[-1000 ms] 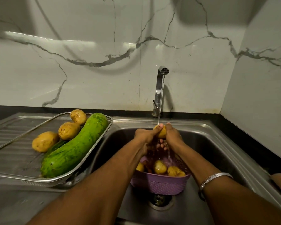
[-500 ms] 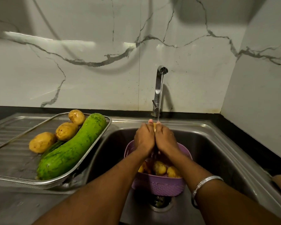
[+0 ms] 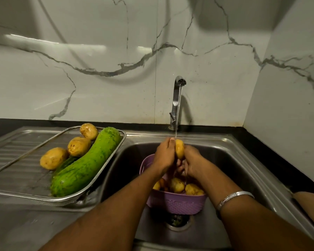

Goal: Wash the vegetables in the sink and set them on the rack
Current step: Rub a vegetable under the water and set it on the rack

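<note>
Steel counter (image 3: pixel 16 223) with a drainboard on the left and a stainless sink basin (image 3: pixel 230 160) on the right, marble-look wall tiles behind. Nearest in the basin: round drain (image 3: pixel 178 221), and just beyond it a purple perforated plastic basket (image 3: pixel 176 203) holding several unwashed yellow potatoes (image 3: pixel 177 184) plus something orange, too hidden to identify. Above the basket, left hand (image 3: pixel 164 156) and right hand (image 3: pixel 192 161) are together, both clamped on one yellow potato (image 3: pixel 179 148), held upright under the thin stream. Likely positioned there so runoff falls through the basket to the drain. Silver bangle (image 3: pixel 234 196) on the right wrist.

Left, on the drainboard: wire-mesh steel rack (image 3: pixel 13 176) carrying a long green gourd (image 3: pixel 87 163) lying diagonally and three washed potatoes (image 3: pixel 53 158) beside it on the far-left side. Free mesh remains near-left; the gourd blocks the direct path from the sink side. Far: chrome tap (image 3: pixel 176 102), running.
</note>
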{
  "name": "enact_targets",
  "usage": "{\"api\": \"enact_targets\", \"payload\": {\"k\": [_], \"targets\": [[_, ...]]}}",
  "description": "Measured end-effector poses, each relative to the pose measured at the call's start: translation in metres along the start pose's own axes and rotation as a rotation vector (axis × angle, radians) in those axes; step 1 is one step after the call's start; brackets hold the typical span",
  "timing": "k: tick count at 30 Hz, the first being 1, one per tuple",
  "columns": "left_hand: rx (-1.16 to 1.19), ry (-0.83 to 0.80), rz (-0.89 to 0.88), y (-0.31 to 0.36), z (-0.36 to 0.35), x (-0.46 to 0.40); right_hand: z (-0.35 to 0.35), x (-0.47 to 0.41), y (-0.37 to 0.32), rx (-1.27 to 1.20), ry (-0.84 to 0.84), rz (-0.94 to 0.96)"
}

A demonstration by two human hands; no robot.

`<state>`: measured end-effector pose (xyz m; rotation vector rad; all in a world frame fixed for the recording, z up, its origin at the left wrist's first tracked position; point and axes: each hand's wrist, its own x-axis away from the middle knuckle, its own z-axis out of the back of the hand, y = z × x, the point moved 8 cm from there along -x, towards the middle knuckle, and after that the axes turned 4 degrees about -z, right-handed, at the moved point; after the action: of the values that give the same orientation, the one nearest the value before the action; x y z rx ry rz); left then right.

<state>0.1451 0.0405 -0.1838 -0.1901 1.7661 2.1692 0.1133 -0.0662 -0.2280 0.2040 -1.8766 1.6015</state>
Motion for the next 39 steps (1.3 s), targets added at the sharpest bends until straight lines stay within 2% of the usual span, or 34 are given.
{"api": "enact_targets", "payload": {"k": [3, 5, 6, 8, 10, 12, 14, 15, 16, 18, 20, 21, 23, 25, 27, 29, 30, 32, 33, 34, 37, 39], "targets": [[0.214, -0.092, 0.358, -0.022, -0.006, 0.012, 0.015, 0.003, -0.001, 0.115, 0.089, 0.111], [0.199, -0.133, 0.394, -0.022, -0.005, 0.02, 0.02, 0.009, -0.003, 0.183, 0.12, 0.181], [0.114, -0.157, 0.322, -0.018, -0.002, 0.019, 0.022, 0.013, -0.007, 0.232, 0.146, 0.243], [-0.156, -0.156, 0.07, 0.0, 0.005, 0.018, 0.023, 0.024, -0.023, 0.385, 0.246, 0.452], [-0.332, -0.066, -0.158, 0.025, 0.014, 0.024, 0.022, 0.045, -0.04, 0.44, 0.363, 0.704], [-0.293, 0.048, -0.319, 0.05, 0.024, 0.035, 0.022, 0.075, -0.052, 0.363, 0.439, 0.942], [-0.189, 0.08, -0.384, 0.064, 0.027, 0.043, 0.021, 0.104, -0.058, 0.283, 0.49, 1.128], [-0.172, 0.085, -0.376, 0.064, 0.026, 0.043, 0.021, 0.109, -0.057, 0.273, 0.503, 1.153], [-0.196, 0.086, -0.338, 0.062, 0.023, 0.042, 0.02, 0.105, -0.056, 0.313, 0.506, 1.102], [-0.4, 0.035, -0.157, 0.038, 0.017, 0.036, 0.019, 0.071, -0.042, 0.539, 0.45, 0.818], [-0.637, -0.121, 0.063, 0.007, 0.008, 0.036, 0.021, 0.048, -0.015, 0.788, 0.334, 0.481], [-0.683, -0.167, 0.099, 0.0, 0.006, 0.036, 0.023, 0.046, -0.012, 0.845, 0.334, 0.445], [-0.589, -0.071, -0.025, 0.014, 0.009, 0.032, 0.026, 0.059, -0.028, 0.75, 0.438, 0.612], [-0.354, 0.117, -0.23, 0.053, 0.018, 0.037, 0.025, 0.092, -0.05, 0.445, 0.503, 0.891], [-0.224, 0.215, -0.384, 0.083, 0.021, 0.043, 0.023, 0.12, -0.063, 0.287, 0.56, 1.114], [-0.292, 0.206, -0.292, 0.072, 0.018, 0.038, 0.019, 0.113, -0.061, 0.423, 0.551, 1.082], [-0.409, 0.125, -0.161, 0.052, 0.013, 0.032, 0.018, 0.097, -0.053, 0.582, 0.517, 0.963], [-0.647, -0.176, 0.09, 0.01, -0.001, 0.033, 0.019, 0.064, -0.028, 0.903, 0.423, 0.697], [-0.652, -0.237, 0.157, -0.002, -0.002, 0.034, 0.022, 0.06, -0.022, 0.962, 0.415, 0.643], [-0.58, -0.195, 0.138, -0.001, -0.001, 0.033, 0.024, 0.063, -0.026, 0.942, 0.435, 0.659], [-0.096, 0.158, -0.188, 0.05, 0.009, 0.035, 0.025, 0.104, -0.057, 0.546, 0.587, 1.04], [0.061, 0.232, -0.368, 0.085, 0.01, 0.046, 0.026, 0.13, -0.064, 0.305, 0.6, 1.252]]}}
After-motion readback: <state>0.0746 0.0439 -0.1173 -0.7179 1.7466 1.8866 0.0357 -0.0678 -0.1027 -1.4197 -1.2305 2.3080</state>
